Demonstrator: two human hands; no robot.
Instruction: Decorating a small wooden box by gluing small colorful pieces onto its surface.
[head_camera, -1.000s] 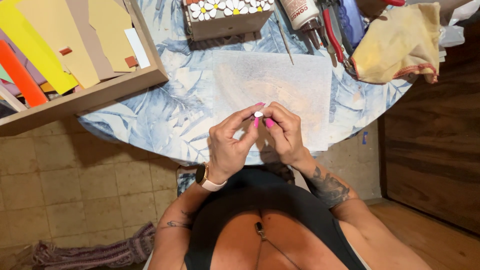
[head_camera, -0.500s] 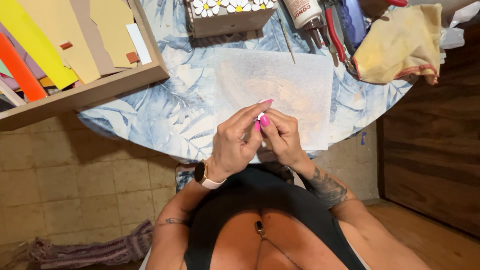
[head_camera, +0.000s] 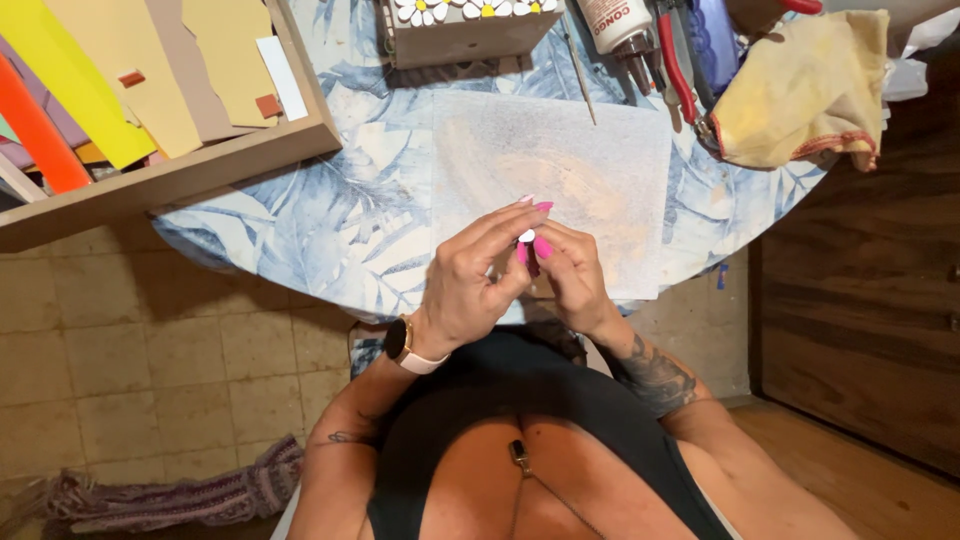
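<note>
- So both hands meet right in the middle of the frame, fingertips pinched together around a tiny white piece (head_camera: 526, 236). It's too small to tell what it really is.
- The left hand (head_camera: 478, 285) has its fingers drawn in narrow, pink nails pointing toward the upper right, and a watch with a light strap (head_camera: 403, 345) sits on that wrist.
- The right hand (head_camera: 570, 275) curls in tight from the other side, thumb and forefinger closed on the same white bit.
- Just behind the hands lies a pale, worn sheet (head_camera: 560, 170) on the round table with a blue leaf-print cloth (head_camera: 340, 215).
- Top centre there's a small box with daisy decorations (head_camera: 465, 25); next to it a glue bottle (head_camera: 615, 25) and red-handled pliers (head_camera: 678, 70).
- Upper right: a yellowish rag (head_camera: 805, 90).
- Upper left: a wooden tray (head_camera: 190, 170) with yellow, orange and tan paper sheets.
</note>
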